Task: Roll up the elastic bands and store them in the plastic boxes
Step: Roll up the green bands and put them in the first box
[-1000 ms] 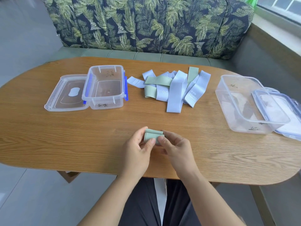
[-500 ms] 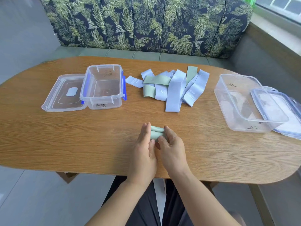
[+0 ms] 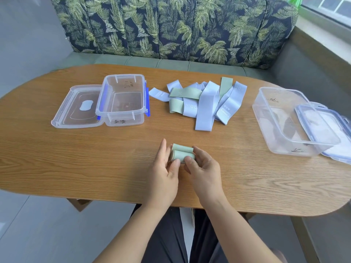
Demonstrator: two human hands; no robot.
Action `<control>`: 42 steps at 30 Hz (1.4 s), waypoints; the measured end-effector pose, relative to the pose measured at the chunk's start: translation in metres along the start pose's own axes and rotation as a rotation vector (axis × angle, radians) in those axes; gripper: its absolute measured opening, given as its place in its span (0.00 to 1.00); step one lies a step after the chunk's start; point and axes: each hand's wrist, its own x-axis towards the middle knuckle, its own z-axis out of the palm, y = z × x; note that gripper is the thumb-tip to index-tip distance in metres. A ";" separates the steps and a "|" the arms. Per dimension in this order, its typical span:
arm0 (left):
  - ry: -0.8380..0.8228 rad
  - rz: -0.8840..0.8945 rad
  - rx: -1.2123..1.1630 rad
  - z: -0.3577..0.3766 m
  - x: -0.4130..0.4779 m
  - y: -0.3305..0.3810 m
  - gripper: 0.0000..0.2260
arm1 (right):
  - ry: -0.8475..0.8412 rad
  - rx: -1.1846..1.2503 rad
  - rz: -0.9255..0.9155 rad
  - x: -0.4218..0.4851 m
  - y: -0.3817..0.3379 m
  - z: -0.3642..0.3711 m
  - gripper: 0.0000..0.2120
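Green band: mostly wound into a short fat roll, lying on the tabletop at 6 o'clock, near the edge closest to the person; a flat tail of unrolled strip lies at the roll's 12 o'clock side.
Left hand: at the roll's 9 o'clock end; grip closed on the roll, thumb on its near face, fingers fairly straight along the end.
Right hand: at the roll's 3 o'clock end; grip closed on the roll, thumb on the near face, fingers curled round the far side.
Loose bands: a heap of flat pale-blue and green strips at 12 o'clock from the roll, well apart from it, overlapping one another; some carry printed numbers.
Small box: clear plastic, open, nothing visible inside, at 10 o'clock; blue clasps show along its 3 o'clock side.
Small lid: clear, flat on the tabletop, touching the small box at its 9 o'clock side, its edge tucked under the box.
Large box: clear plastic, open, at 2 o'clock, near the tabletop's rounded end.
Large lid: clear with a bluish rim, overlapping the large box's 3 o'clock rim.
Backdrop: palm-print cushion beyond the tabletop at 12 o'clock.
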 end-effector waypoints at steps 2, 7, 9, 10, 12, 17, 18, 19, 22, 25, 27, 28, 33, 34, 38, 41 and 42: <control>0.020 0.003 -0.019 0.000 0.000 -0.001 0.26 | 0.001 0.015 -0.005 0.000 0.002 0.001 0.22; 0.023 0.049 0.099 0.004 -0.005 0.004 0.21 | 0.018 -0.047 -0.051 0.000 0.005 0.006 0.22; 0.013 0.066 0.105 0.004 -0.004 0.009 0.21 | 0.029 -0.116 -0.088 -0.001 0.003 0.007 0.22; 0.008 0.071 0.097 0.003 -0.004 0.011 0.21 | 0.031 -0.127 -0.095 -0.002 0.002 0.007 0.22; 0.012 0.083 0.092 0.000 -0.001 0.012 0.19 | 0.033 -0.114 -0.099 -0.003 0.000 0.005 0.22; -0.015 -0.093 -0.289 -0.014 0.011 0.014 0.22 | -0.026 0.008 -0.067 -0.003 -0.015 -0.004 0.24; -0.036 -0.166 -0.424 -0.018 0.014 0.014 0.25 | -0.055 0.030 -0.051 -0.003 -0.019 -0.007 0.24; -0.066 -0.237 -0.541 -0.023 0.018 0.014 0.27 | -0.089 0.048 -0.033 -0.002 -0.022 -0.009 0.24; -0.224 -0.329 -0.621 -0.039 0.027 0.017 0.27 | -0.184 0.092 0.007 0.000 -0.028 -0.014 0.24; -0.304 -0.237 -0.469 -0.048 0.031 0.018 0.20 | -0.236 0.086 0.019 0.004 -0.032 -0.013 0.21; -0.291 -0.173 -0.382 -0.050 0.031 0.018 0.14 | -0.253 0.082 0.020 0.007 -0.036 -0.012 0.16; -0.280 -0.145 -0.342 -0.052 0.031 0.017 0.11 | -0.258 0.083 0.019 0.008 -0.037 -0.011 0.15; -0.219 -0.055 -0.288 -0.059 0.034 0.012 0.12 | -0.303 0.020 0.017 0.014 -0.043 -0.003 0.22; -0.193 -0.063 -0.294 -0.061 0.036 0.012 0.10 | -0.332 0.006 0.015 0.015 -0.045 -0.001 0.24; -0.141 -0.148 -0.375 -0.070 0.044 0.007 0.08 | -0.428 0.029 -0.005 0.020 -0.055 0.007 0.18; -0.129 -0.168 -0.383 -0.079 0.050 0.005 0.07 | -0.454 -0.034 -0.064 0.024 -0.063 0.017 0.12; -0.121 -0.178 -0.397 -0.083 0.052 0.005 0.07 | -0.466 -0.065 -0.086 0.026 -0.065 0.020 0.12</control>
